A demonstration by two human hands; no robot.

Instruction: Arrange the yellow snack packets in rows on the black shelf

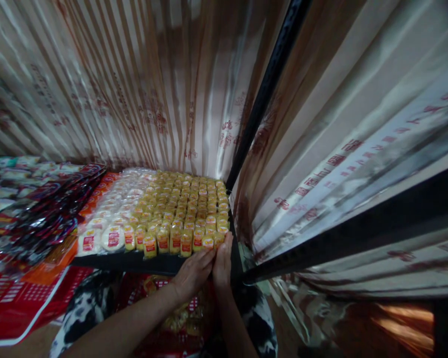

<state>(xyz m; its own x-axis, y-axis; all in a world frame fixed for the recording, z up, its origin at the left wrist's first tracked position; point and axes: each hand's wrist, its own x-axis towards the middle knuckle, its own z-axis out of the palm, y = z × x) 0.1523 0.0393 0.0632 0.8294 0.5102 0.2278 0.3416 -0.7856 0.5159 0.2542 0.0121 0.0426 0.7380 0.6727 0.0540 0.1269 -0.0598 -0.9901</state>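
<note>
Rows of small snack packets in yellow wrappers with red labels (175,209) stand close together on a dark shelf (127,262). At their front right corner, my left hand (196,271) reaches in with stretched fingers against the front packets. My right hand (222,258) lies flat and upright along the right side of the same corner, its fingertips beside the end packet. The two hands nearly meet there. No packet shows clearly gripped in either hand, and part of the corner is hidden behind the fingers.
Left of the yellow packets are round white packets (113,237), then dark shiny packets (48,214). A red basket (26,303) stands below at left; more yellow packets (182,318) lie under my arms. A black post (265,99) and printed sheeting (194,89) border the shelf.
</note>
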